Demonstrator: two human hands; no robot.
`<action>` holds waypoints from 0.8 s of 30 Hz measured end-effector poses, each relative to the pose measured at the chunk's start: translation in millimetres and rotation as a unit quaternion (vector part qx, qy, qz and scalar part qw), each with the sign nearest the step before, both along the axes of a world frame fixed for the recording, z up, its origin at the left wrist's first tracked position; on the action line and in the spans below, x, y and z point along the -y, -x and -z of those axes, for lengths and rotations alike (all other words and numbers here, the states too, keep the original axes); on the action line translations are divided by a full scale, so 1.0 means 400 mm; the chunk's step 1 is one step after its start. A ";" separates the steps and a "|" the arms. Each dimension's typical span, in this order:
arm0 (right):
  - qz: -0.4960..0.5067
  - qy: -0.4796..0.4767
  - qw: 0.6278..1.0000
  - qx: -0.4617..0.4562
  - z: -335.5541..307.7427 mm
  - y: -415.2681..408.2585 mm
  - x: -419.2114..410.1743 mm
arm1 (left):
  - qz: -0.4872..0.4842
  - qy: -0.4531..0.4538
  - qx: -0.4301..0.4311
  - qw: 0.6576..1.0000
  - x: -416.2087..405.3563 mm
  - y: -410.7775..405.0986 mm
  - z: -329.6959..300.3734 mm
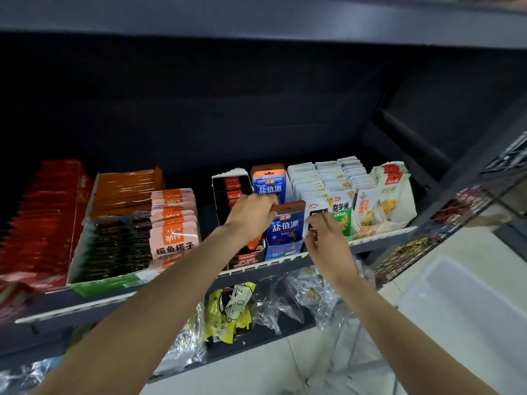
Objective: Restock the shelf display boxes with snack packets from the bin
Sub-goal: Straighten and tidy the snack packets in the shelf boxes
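1. Because every place below is given from the blue display box (283,249) at the shelf's (171,292) front lip, read the list as running left to right from there.
2. Far left of the box stood a row of red packets (37,218), then a green-fronted carton (114,246) with orange, dark and pink packets in it.
3. Just left of the box, the left hand (251,212) had its fingers (269,201) curled over the top edge of the blue snack packet (285,223), pinching its brown header from above.
4. That packet stood upright, its long axis vertical, with its lower end already inside the box and its upper half above the rim; a second blue packet (269,181) stood behind it, deeper on the shelf.
5. Just right of the box, the right hand (325,238) gripped a dark-and-white packet (316,216) at the box's right wall, fingers bent round it; how firmly could not be told.
6. Further right stood rows of white packets (342,189).
7. Well right of the box and below shelf level lay the pale bin (470,303), its contents not visible.
8. As the left hand was the nearer one and sat directly above the packet, the next move looked like a straight push downward along that vertical axis.
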State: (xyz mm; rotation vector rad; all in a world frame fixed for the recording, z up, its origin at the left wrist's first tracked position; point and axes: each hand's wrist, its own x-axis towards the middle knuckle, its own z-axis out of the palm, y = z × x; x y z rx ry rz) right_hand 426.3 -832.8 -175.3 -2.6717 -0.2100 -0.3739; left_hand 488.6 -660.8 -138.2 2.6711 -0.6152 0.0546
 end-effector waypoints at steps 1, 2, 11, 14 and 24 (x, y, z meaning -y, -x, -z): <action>-0.003 0.010 0.999 -0.036 0.004 0.000 -0.004 | 0.005 -0.009 -0.003 1.000 0.002 -0.004 0.002; -0.017 0.030 0.996 -0.079 0.010 -0.002 -0.008 | 0.013 -0.027 -0.005 1.000 0.004 -0.010 0.005; -0.129 0.243 0.953 -0.129 0.022 -0.049 -0.008 | 0.003 -0.094 0.015 0.995 0.023 -0.048 0.026; -0.135 0.274 0.942 -0.142 0.027 -0.057 -0.015 | -0.008 -0.077 -0.005 0.997 0.022 -0.057 0.036; -0.134 0.282 0.931 -0.186 0.049 -0.080 -0.041 | -0.039 -0.089 -0.002 0.995 0.009 -0.094 0.020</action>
